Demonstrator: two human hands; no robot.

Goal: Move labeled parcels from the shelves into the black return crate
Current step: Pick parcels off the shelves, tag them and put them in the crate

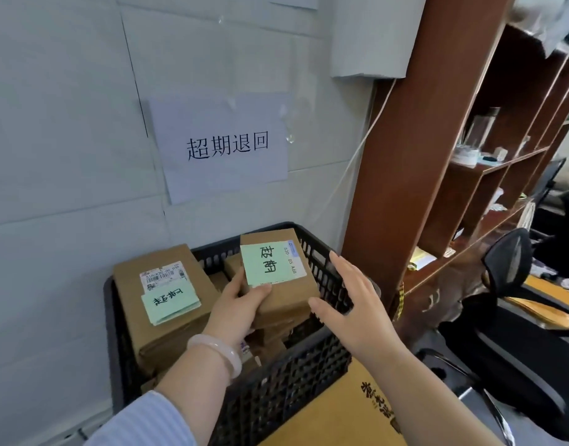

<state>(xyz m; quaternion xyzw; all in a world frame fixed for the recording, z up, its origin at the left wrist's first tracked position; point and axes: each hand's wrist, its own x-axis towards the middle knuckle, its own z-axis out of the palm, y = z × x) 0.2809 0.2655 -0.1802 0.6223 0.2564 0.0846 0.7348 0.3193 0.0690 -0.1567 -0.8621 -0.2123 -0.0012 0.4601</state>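
A black lattice crate [296,378] stands against the wall, holding several brown cardboard parcels. My left hand [236,305] grips the near left corner of a brown parcel [286,294] with a green handwritten note and a white label, held over the crate's right side. My right hand [354,304] is open just right of that parcel, fingers spread, palm near its edge. Another parcel [162,281] with a green note and a barcode label lies on a stack at the crate's left.
A paper sign [222,146] hangs on the wall above the crate. A brown wooden shelf unit [444,162] rises at the right. A black office chair [508,304] stands beside it, and a yellow carton [344,410] sits in front of the crate.
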